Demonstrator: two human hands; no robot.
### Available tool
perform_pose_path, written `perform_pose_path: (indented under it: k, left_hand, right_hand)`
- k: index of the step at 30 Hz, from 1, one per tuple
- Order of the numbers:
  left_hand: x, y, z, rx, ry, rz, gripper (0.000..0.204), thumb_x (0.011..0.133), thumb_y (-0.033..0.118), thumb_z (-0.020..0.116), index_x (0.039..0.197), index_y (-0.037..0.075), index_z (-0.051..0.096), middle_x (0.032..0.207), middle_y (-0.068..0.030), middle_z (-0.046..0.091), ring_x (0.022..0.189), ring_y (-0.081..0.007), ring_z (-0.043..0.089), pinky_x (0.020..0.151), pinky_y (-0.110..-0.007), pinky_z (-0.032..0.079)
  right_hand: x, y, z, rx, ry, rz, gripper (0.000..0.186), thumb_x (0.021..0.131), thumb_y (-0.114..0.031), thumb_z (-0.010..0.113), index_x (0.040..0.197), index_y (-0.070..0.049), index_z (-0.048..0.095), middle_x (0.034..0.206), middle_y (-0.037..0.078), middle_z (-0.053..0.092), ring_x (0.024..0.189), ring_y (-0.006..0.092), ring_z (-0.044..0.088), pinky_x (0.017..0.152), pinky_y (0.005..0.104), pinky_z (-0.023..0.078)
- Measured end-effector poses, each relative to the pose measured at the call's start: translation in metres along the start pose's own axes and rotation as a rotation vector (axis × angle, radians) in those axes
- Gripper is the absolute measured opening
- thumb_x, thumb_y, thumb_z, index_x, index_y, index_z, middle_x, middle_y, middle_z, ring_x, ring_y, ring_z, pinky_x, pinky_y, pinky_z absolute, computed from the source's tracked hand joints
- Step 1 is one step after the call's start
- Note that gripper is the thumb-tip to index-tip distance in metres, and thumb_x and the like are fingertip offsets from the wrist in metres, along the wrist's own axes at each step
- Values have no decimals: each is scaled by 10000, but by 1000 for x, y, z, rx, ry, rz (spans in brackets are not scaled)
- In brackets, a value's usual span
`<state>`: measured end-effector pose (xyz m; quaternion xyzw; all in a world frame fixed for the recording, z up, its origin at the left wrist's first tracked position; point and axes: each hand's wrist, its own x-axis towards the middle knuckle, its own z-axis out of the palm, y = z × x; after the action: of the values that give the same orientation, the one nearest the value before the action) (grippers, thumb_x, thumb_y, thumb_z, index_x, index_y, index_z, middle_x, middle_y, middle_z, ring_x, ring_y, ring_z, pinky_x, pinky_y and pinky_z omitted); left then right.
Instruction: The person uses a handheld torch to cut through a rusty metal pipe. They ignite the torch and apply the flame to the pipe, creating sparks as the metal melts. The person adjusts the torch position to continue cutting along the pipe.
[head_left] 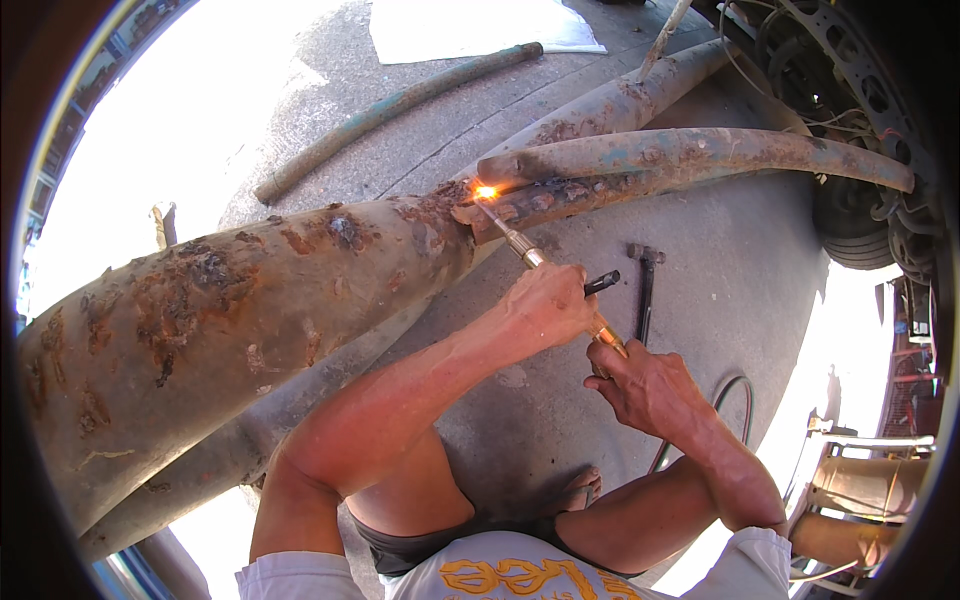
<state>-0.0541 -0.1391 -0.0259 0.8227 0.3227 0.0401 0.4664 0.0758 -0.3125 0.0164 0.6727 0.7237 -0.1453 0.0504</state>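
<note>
Rough, rust-flaked metal on the large pipe (pixel 250 300); glossy, brass-like metal on the torch (pixel 524 247); matt concrete floor (pixel 730 290).

Hammer (pixel 647 290) on concrete floor (pixel 735 275), white sheet (pixel 480 30), tire (pixel 856 240)

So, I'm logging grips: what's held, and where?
The torch: left hand around its middle, right hand farther back. A black stick juts from the left hand, its hold unclear.

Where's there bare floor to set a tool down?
Bare concrete shows between the hammer and the tyre, and between the loose thin pipe and the big rusty pipe. It's crowded around the flame: the curved pipe and the torch, gripped by left hand and right hand.
</note>
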Motion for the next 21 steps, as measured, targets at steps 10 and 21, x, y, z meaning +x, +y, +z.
perform_pose_path:
  k: [10, 21]
  left_hand:
    - [-1, 7, -7, 45, -108, -87, 391, 1027, 336, 609, 1123, -25, 721, 933, -277, 741, 950, -471, 728, 845, -545, 557]
    - [-1, 5, -5, 20, -74, -67, 380, 1013, 319, 614, 1079, -41, 720, 898, -288, 735, 915, -480, 733, 822, -544, 568]
  right_hand:
    - [0, 0, 1, -9, 2, -3, 310, 1063, -377, 644, 1205, -155, 480, 807, 157, 638, 604, 306, 712, 508, 415, 551]
    - [0, 0, 1, -2, 6, -3, 305, 1060, -377, 647, 1194, -158, 482, 800, 163, 642, 604, 319, 712, 509, 427, 550]
